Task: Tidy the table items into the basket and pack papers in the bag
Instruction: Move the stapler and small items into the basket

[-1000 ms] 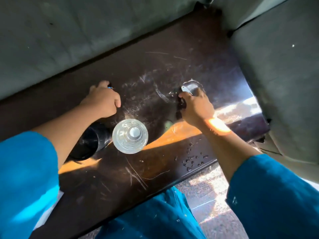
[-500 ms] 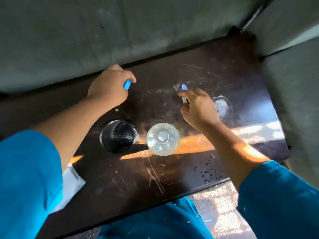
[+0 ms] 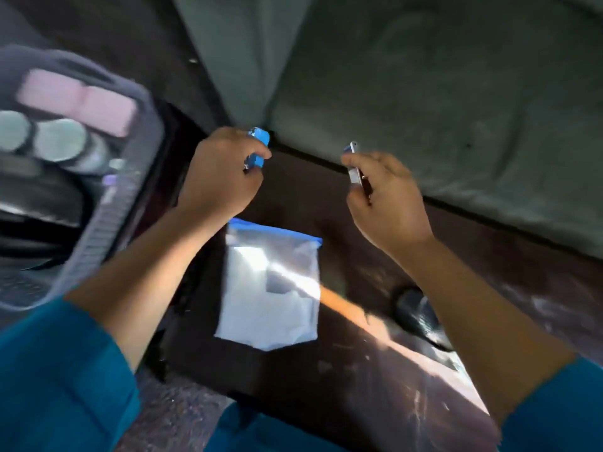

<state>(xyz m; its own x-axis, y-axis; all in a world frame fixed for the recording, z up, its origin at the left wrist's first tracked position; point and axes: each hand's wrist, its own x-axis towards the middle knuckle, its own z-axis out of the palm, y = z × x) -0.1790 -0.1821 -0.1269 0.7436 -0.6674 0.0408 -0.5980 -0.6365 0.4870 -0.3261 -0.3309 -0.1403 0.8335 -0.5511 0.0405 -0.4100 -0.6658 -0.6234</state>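
My left hand point(image 3: 219, 177) is closed around a small blue object point(image 3: 258, 138), raised above the dark table point(image 3: 359, 370). My right hand point(image 3: 386, 203) pinches a small white and silver object point(image 3: 354, 164), also lifted off the table. Between my forearms a clear zip bag point(image 3: 272, 285) with a blue top edge lies flat, with white paper inside. At the far left sits a grey basket point(image 3: 107, 203), blurred, holding pink blocks point(image 3: 78, 102) and round pale lids point(image 3: 58, 143). A dark cup point(image 3: 421, 311) peeks out beside my right forearm.
Grey-green sofa cushions point(image 3: 424, 93) run along the far side of the table. Speckled floor point(image 3: 182, 415) shows below the table's near edge, next to my blue-clad knee. A sunlit streak crosses the table surface.
The view has swung left, bringing the basket and zip bag into sight. Both hands have lifted off the table with their small objects. The clear glass is out of view.
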